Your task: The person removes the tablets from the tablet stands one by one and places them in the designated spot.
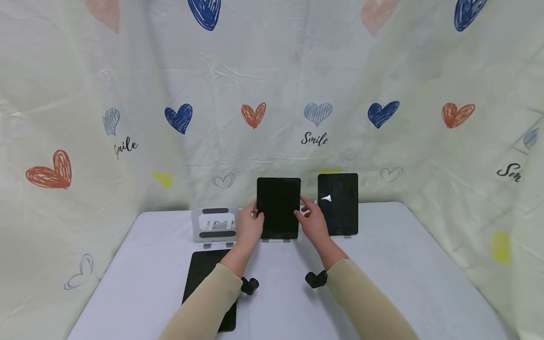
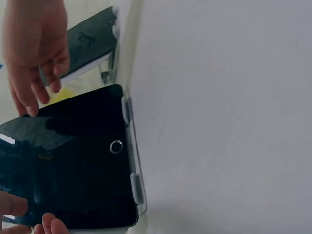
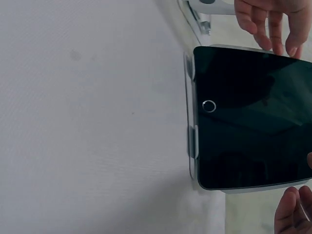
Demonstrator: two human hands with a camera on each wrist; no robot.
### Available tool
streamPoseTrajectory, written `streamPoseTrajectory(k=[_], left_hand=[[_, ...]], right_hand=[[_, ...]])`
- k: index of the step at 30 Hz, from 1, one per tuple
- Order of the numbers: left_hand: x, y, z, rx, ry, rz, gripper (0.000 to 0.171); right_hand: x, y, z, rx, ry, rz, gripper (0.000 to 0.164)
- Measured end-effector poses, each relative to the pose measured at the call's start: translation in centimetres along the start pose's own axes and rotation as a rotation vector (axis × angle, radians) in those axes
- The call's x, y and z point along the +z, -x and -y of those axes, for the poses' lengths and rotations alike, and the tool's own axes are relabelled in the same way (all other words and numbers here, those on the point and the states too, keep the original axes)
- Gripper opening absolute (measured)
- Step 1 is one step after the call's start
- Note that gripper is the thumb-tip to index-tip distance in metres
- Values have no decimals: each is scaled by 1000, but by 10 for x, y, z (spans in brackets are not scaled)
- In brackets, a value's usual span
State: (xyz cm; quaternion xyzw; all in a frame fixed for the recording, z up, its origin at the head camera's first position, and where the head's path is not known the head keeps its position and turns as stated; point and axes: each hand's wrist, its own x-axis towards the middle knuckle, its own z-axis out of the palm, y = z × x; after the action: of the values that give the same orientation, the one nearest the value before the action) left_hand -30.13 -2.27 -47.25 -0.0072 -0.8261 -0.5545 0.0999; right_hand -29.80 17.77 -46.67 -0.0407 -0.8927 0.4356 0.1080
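A black tablet leans upright on a stand, its lower edge in the stand's two small clips. My left hand holds its left edge, thumb over the front and fingers curled at the side. At the opposite edge, my right hand pinches with the thumb on the screen side and the other fingers beside the edge. The home button faces me near the bottom. The stand's back is mostly hidden behind the tablet.
Right of it, a second tablet leans on its own stand. A grey-white stand with dark pads holds no tablet at the left. Another tablet lies flat on the white table, partly under my left forearm. A heart-printed curtain hangs behind.
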Motion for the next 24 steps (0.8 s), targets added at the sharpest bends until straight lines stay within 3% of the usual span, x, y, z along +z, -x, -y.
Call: streamPoseTrajectory(k=[9,16,24], left_hand=[[6,12,3,15,11,-58,49],[3,13,9,90,-40,-117,45],[2,8,13,130,-99,-143,42]], right_hand=[[2,5,-7,-24,-40,-29,56],[3,9,-10,-58,-48,-40,53],[8,8,-17,-64,-80,-86,51]])
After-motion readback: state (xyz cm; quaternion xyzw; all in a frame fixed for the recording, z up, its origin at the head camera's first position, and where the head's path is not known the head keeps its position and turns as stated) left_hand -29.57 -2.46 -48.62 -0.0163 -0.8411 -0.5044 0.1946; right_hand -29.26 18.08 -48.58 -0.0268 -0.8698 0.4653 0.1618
